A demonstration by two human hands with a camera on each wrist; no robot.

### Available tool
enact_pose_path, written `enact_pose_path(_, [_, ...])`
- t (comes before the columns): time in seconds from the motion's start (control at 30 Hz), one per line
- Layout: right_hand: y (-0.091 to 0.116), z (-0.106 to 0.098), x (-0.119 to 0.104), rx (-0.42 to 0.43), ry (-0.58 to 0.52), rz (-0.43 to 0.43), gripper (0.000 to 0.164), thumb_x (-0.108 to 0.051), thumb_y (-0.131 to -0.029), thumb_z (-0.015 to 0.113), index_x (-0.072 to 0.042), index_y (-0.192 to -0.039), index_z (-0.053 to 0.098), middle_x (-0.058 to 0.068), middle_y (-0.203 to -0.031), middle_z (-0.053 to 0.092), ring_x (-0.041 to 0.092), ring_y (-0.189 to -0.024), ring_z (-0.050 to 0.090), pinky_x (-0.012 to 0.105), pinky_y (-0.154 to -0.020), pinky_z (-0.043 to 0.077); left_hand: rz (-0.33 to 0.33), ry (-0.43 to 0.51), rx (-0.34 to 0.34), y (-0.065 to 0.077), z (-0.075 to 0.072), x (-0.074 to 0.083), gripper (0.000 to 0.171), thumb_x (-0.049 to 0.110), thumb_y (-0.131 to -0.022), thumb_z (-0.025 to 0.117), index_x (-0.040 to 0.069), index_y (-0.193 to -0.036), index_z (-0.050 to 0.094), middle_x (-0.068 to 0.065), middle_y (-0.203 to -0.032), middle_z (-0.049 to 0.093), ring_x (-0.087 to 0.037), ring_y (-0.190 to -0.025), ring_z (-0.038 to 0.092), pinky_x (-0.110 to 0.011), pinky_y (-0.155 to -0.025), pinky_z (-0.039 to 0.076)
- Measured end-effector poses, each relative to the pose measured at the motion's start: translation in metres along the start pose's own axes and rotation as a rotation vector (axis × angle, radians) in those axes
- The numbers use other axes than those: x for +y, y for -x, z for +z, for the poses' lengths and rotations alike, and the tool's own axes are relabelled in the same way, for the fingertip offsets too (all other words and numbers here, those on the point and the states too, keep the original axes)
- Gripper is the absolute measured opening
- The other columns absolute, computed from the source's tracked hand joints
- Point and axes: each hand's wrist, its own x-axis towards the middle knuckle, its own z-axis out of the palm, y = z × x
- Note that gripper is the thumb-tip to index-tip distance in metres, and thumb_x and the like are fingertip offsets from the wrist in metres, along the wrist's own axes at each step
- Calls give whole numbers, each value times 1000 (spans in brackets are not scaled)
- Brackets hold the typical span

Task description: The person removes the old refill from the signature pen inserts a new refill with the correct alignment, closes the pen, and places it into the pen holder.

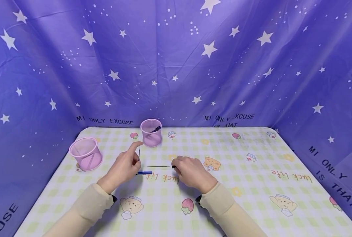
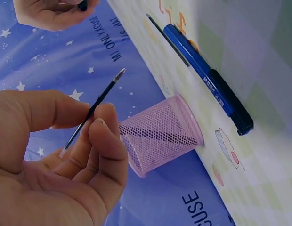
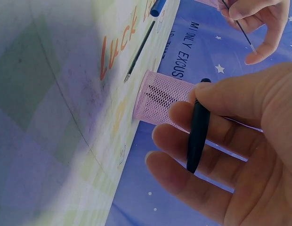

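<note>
My left hand (image 1: 123, 167) pinches a thin dark pen refill (image 2: 102, 96), which has a metal tip at one end and a pale other end. A short, tapered black pen grip section (image 3: 198, 134) lies against the fingers of my right hand (image 1: 192, 171), held by the thumb. Between the hands, a blue pen barrel (image 2: 198, 66) with a black clip end rests on the tablecloth. A second refill (image 1: 158, 166) lies on the cloth just beyond the barrel, apart from both hands.
A pink mesh pen cup (image 1: 151, 141) stands at the table's back edge with a dark pen leaning inside. Another pink mesh cup (image 1: 88, 162) stands at the left and holds a thin item, seen through its mesh. A purple star-patterned curtain (image 1: 176, 65) surrounds the checked tablecloth (image 1: 253, 177).
</note>
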Motion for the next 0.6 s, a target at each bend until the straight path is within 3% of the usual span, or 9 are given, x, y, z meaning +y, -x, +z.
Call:
enact_pose_path(0.27, [0,0,0,2,-4,2,10,-9,-85,64,-17,-90,65,-8,-84,59,12,-73,60,32,-57,48,-22,58,-12,0,2,1,55,-7,-75,63,8,-126,47,9,-66,53,-6,-58,48,-32,-67,45])
enact_pose_path(0.6, [0,0,0,3,-3,0,9,-10,-85,64,-17,-91,65,-7,-84,60,12,-73,61,32,-58,49,-69,194,-40,-1,5,7,36,-2,-78,68,8,-108,53,8,-68,62,-6,-56,52,-26,-59,44])
